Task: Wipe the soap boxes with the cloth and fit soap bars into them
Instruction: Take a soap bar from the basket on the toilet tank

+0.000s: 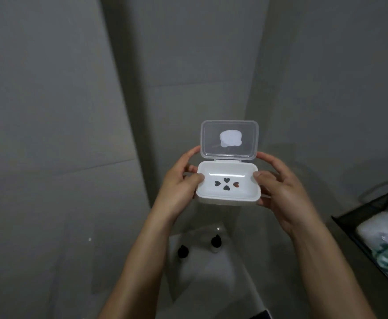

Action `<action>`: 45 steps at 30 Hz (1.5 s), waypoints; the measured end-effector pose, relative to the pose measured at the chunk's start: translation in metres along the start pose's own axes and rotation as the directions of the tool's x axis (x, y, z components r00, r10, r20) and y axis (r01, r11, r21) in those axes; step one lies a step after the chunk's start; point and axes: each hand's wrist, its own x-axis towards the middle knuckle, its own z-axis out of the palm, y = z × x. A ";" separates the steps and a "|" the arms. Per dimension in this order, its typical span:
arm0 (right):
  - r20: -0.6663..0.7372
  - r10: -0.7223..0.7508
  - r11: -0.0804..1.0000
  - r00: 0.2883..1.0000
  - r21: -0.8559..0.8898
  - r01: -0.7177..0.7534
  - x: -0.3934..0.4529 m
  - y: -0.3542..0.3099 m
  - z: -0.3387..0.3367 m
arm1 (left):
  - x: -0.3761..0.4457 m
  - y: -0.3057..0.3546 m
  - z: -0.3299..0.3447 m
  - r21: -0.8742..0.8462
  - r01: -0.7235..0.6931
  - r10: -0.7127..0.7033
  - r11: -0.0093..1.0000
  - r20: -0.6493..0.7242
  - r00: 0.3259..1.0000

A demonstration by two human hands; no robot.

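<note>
Both forearms rise from the bottom edge toward a white soap box [228,187] held up between the two hands. On the left hand [177,192] the fingers are closed on the box's left end, thumb pressed on the rim and the other fingers wrapped behind. On the right hand [280,194] the fingers grip the right end the same way, thumb on the rim, the rest curled behind and under. Between the two thumbs the tray lies open, with four heart-shaped holes [226,184] in its floor and no soap in it. Above the fingers the clear lid [229,140] stands upright on its hinge, a pale sticker at its middle. Well to the right of the right hand's fingers, a black mesh basket [358,231] holds a white and green wrapped item [386,240]. Below the hands sits a white basin [202,272].
</note>
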 end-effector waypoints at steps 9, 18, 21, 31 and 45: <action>0.372 0.060 0.998 0.926 -0.049 -0.045 -0.003 0.024 0.047 | -0.086 -0.015 -0.029 0.024 0.076 -0.059 0.997 -0.418 0.906; 0.667 0.111 0.993 0.737 -0.051 -0.103 -0.058 0.040 0.138 | -0.192 -0.014 -0.090 0.010 0.139 -0.092 0.990 -0.707 0.701; 0.742 0.127 0.991 0.659 -0.070 -0.112 -0.083 0.047 0.178 | -0.234 -0.016 -0.117 0.020 0.165 -0.089 0.986 -0.778 0.622; 0.923 0.149 0.988 0.355 -0.127 -0.083 -0.205 0.073 0.318 | -0.389 -0.018 -0.204 -0.026 0.200 -0.089 0.980 -0.945 0.313; 0.980 0.198 0.979 -0.006 -0.198 -0.057 -0.385 0.117 0.439 | -0.577 -0.032 -0.266 -0.113 0.225 -0.093 0.968 -0.991 -0.098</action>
